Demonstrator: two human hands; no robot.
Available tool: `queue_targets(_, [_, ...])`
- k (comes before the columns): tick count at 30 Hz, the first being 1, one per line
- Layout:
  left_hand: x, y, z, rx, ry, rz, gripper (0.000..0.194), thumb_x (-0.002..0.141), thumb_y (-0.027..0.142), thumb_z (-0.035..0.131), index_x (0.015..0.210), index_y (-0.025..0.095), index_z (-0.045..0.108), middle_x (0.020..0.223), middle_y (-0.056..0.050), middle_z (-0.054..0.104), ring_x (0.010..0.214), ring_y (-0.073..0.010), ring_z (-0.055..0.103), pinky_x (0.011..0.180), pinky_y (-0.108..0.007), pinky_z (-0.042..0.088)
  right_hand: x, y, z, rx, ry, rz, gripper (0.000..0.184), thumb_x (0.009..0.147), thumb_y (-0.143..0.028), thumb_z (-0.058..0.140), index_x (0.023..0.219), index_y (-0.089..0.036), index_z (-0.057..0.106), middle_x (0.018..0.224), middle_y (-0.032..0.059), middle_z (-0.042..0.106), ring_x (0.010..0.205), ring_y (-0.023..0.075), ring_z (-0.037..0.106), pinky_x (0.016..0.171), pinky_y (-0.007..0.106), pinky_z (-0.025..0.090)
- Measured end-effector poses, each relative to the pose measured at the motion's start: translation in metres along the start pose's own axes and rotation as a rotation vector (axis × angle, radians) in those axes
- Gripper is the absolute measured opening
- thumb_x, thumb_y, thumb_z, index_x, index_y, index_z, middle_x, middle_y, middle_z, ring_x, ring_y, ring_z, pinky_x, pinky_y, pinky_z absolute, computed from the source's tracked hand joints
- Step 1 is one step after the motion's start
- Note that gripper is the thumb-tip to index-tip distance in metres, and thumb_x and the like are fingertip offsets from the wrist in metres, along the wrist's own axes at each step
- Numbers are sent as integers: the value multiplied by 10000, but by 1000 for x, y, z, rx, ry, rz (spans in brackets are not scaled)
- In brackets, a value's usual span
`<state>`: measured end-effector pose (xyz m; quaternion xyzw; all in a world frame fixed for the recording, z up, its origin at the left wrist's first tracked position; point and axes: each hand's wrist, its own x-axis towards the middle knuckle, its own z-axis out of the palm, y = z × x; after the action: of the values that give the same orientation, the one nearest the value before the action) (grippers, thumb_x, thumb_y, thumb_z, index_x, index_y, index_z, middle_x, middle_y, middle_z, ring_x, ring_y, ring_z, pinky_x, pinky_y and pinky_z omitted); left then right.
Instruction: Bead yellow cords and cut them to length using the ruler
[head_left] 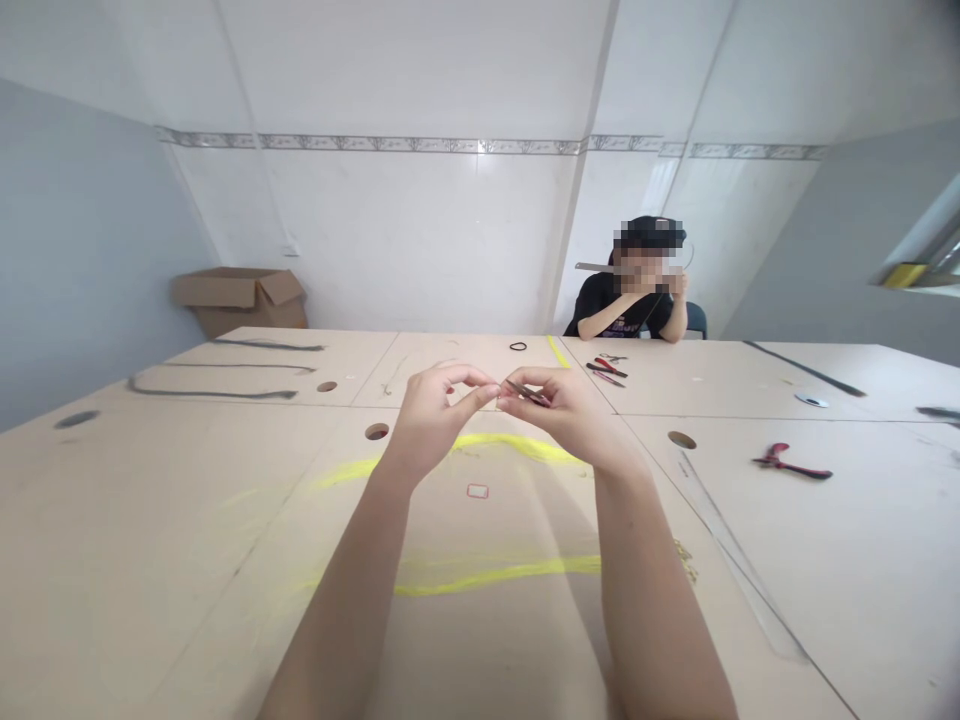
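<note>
Under the raised fingers spreads the pale counter (187, 520), with red-handled pliers (791, 464) well off to their right. The left hand (431, 415) and right hand (566, 410) meet fingertip to fingertip, both pinched narrowly on a small dark strip (525, 393) between them.

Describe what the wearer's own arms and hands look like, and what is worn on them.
Both forearms are bare as far as the picture shows: no sleeves or cuffs in view. The left hand and the right hand wear no gloves, and no rings, watch or wristband can be seen. The fingers are slim, with short nails. No markings show.
</note>
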<state>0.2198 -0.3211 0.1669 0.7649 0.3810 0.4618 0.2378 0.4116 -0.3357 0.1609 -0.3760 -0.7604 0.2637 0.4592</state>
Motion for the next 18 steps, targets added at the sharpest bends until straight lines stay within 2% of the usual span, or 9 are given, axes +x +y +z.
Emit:
queue_targets(6, [-1, 2, -1, 29, -26, 8, 231, 924, 395, 657, 776, 228, 716, 855, 16, 709, 896, -169, 620, 743, -297, 415, 0, -1, 0, 5, -7, 15, 252, 915, -380, 676, 776, -171, 659, 679, -31, 490, 609, 84, 335, 558, 266, 243])
queue_targets(13, [2, 1, -3, 68, -43, 125, 234, 979, 381, 584, 832, 218, 663, 908, 3, 646, 928, -160, 584, 809, -299, 438, 1, 4, 1, 122, 4, 22, 231, 907, -373, 678, 802, -168, 659, 750, -11, 531, 668, 94, 387, 608, 259, 299])
queue_targets(18, [1, -1, -2, 91, 7, 228, 198, 1002, 340, 561, 871, 218, 647, 927, -11, 572, 929, -152, 545, 881, -301, 451, 3, 4, 2, 350, -20, 101, 206, 869, -364, 701, 832, -176, 626, 656, -47, 468, 522, 55, 270, 498, 249, 195])
